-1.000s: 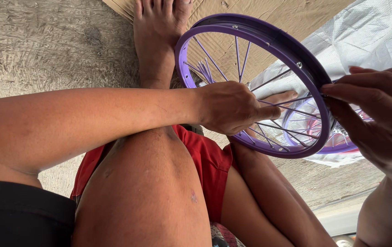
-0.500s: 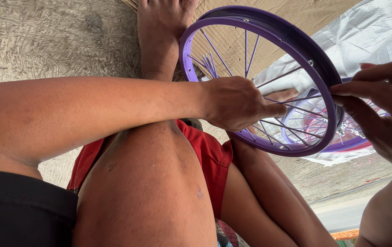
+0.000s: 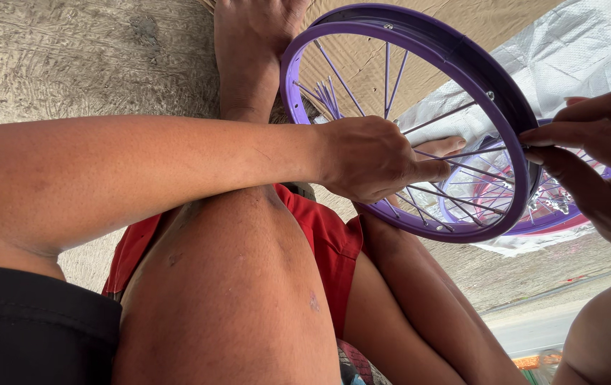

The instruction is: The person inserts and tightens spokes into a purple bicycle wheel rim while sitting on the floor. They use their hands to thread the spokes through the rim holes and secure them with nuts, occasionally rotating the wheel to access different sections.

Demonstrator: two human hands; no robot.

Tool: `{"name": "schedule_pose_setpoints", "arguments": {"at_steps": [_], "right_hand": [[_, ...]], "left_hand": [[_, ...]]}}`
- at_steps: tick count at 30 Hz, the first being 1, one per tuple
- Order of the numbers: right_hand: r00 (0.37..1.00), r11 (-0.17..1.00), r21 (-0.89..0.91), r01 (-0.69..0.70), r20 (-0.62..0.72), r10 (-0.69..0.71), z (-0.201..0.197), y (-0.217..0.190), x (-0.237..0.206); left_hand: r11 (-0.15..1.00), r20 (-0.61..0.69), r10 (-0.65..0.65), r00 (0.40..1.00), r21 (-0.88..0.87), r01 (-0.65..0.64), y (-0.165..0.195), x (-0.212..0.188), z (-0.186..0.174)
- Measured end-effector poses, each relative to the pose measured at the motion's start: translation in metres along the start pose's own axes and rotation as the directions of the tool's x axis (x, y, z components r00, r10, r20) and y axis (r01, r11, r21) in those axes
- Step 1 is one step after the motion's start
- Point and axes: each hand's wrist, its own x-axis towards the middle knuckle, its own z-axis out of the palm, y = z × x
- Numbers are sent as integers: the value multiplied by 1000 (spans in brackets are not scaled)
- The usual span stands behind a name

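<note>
purple wheel rim [image 3: 462, 53] is standing tilted over the person's lap, just above the red shorts [image 3: 323, 232] and the raised knee [image 3: 227, 285], which is sitting below and to the left of it. left hand [image 3: 369, 158] is reaching in through the rim's open centre, fingers closing together on the thin purple spokes [image 3: 455, 196] in the lower half; exactly which spoke is being pinched cannot be told. right hand [image 3: 598, 153] is sitting at the rim's right edge, fingertips [image 3: 533, 135] pressing together on the outer wall of the rim. hands are apart, one inside the rim, one outside it. behind the rim's lower right, more wheels [image 3: 562, 207] in purple and pink are lying on a white sheet [image 3: 583, 57]. a bare foot [image 3: 248, 43] is resting on the rough ground [image 3: 70, 64] left of the rim's top.
</note>
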Motion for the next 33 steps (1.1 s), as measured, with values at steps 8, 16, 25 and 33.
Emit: {"name": "schedule_pose_setpoints", "arguments": {"at_steps": [8,16,25,33], "right_hand": [[999,998,-48,38,14,-38,-4,-7,6],[999,1000,-3,0,-38,0,1,-7,-1],[999,1000,-11,22,-38,-22,2,-6,2],[998,998,5,58,-41,-57,2,1,0]], "left_hand": [[1000,12,-10,1000,-29,11,-1,0,0],[999,-13,0,1000,-40,0,-1,1,1],[1000,-36,9,999,-22,-10,-1,1,1],[999,16,-5,1000,-36,5,-1,2,-1]]}}
